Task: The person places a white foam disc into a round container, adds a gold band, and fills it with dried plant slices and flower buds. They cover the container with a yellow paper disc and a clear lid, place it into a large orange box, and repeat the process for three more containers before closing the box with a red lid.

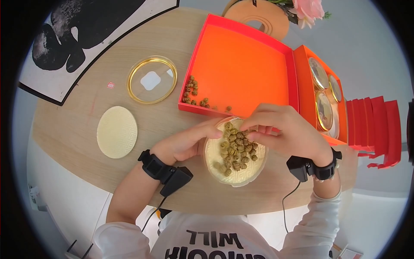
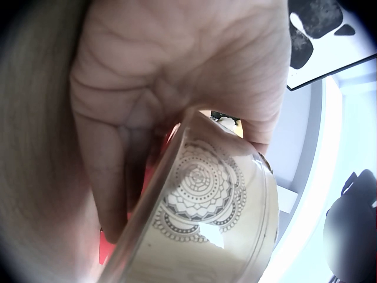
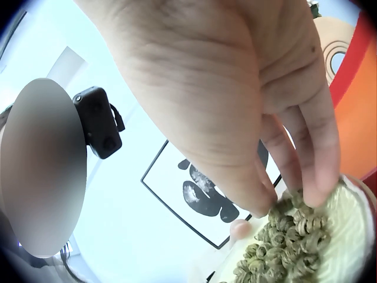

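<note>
A round clear container (image 1: 235,179) with a cream patterned inside holds a heap of greenish-brown curled pieces (image 1: 236,149). The left hand (image 1: 187,140) grips its side, thumb over the rim; in the left wrist view that hand (image 2: 182,65) curls round the container's wall (image 2: 206,200), which has a mandala print. Over the heap's far edge, the right hand (image 1: 280,129) has its thumb and fingertips down at the pieces. In the right wrist view, the fingers of this hand (image 3: 253,112) touch the pieces (image 3: 288,242); whether one is pinched is hidden.
An open orange box (image 1: 246,64) behind the container has several loose pieces in its near left corner. Left lie a gold-rimmed clear lid (image 1: 151,101) and a cream disc (image 1: 117,132). An orange box of round tins (image 1: 323,110) and red dividers (image 1: 373,125) are right.
</note>
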Available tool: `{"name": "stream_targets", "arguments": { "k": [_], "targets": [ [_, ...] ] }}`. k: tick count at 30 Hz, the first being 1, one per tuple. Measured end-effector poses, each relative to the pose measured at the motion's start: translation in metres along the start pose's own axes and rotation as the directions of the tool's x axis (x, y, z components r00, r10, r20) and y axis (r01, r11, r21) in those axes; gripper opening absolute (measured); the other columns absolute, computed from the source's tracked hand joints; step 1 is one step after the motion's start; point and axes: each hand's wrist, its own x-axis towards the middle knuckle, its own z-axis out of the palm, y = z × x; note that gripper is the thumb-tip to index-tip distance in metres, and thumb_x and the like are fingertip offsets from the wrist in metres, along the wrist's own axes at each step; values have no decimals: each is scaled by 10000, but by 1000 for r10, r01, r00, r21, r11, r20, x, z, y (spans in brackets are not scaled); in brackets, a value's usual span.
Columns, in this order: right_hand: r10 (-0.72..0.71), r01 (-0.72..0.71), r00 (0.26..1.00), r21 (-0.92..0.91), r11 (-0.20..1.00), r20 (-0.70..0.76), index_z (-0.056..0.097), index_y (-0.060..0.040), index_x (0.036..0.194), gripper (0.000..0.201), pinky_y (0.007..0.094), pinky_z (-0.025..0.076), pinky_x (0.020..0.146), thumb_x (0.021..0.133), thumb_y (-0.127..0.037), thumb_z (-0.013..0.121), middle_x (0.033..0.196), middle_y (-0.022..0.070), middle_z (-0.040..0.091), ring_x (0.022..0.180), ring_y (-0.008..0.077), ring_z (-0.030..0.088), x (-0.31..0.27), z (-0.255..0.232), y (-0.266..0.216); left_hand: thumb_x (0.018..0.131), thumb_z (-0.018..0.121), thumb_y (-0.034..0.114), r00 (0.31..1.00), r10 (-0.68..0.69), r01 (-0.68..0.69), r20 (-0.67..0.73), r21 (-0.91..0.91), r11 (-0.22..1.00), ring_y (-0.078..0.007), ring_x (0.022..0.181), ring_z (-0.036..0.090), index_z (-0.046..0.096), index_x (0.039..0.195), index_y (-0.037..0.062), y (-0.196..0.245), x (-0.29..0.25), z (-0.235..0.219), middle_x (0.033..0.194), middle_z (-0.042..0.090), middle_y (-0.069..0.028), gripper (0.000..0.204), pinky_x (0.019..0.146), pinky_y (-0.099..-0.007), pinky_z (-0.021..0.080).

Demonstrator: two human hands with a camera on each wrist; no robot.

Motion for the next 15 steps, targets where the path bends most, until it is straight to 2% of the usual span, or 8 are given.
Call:
{"name": "stream_targets", "arguments": {
  "k": [2,5,6,9,10,13,15],
  "targets": [
    [-41,41,998,-4,999,-41,592,-21,891,132,244,463,577,762,0,569,814,63,575,678,147,569,-1,-7,2,803,502,276,1000,-3,3,-8,5,1000,-157,1135,441,262,1328,60,0,0,0,1263,415,-81,616,917,-298,388],
    [20,-25,985,-28,999,-170,596,-9,875,102,238,450,593,788,-15,543,810,73,585,661,158,564,1,-18,14,804,499,274,1000,-19,19,-24,3,1000,-155,1133,442,260,1330,60,2,-1,1,1265,413,-81,615,919,-295,385],
    [132,-128,977,35,991,-168,593,-15,926,158,279,464,652,796,-86,536,846,97,588,725,213,572,2,-22,17,804,499,272,1000,-18,18,-25,1,1000,-155,1133,441,260,1330,60,0,-1,0,1265,414,-80,615,919,-295,385],
    [133,-148,984,-120,982,-119,574,-3,952,175,271,441,687,826,-109,514,849,87,595,754,188,561,5,-17,49,804,498,264,999,-19,19,-32,-1,1000,-154,1133,441,259,1329,58,-2,0,-4,1264,415,-80,613,918,-296,385],
    [256,-249,967,-224,942,6,560,-12,998,211,297,439,731,837,-136,502,875,103,593,809,209,558,7,-14,56,804,497,261,999,-24,23,-36,-2,1000,-154,1133,441,259,1329,58,-1,-1,-2,1263,415,-80,612,917,-296,386],
    [284,-270,948,-111,957,144,555,-14,1017,233,311,443,748,842,-158,501,904,117,595,828,224,566,18,2,74,803,500,254,998,-28,28,-49,-6,1000,-153,1130,443,263,1326,57,1,-2,0,1258,420,-80,607,914,-296,389],
    [265,-253,954,-99,962,141,550,-10,1025,246,317,444,758,847,-172,496,921,122,597,844,227,568,30,9,69,803,501,253,999,-23,22,-39,-13,1000,-152,1128,446,267,1323,56,0,-1,-1,1254,424,-80,603,913,-294,389]
  ]
}}
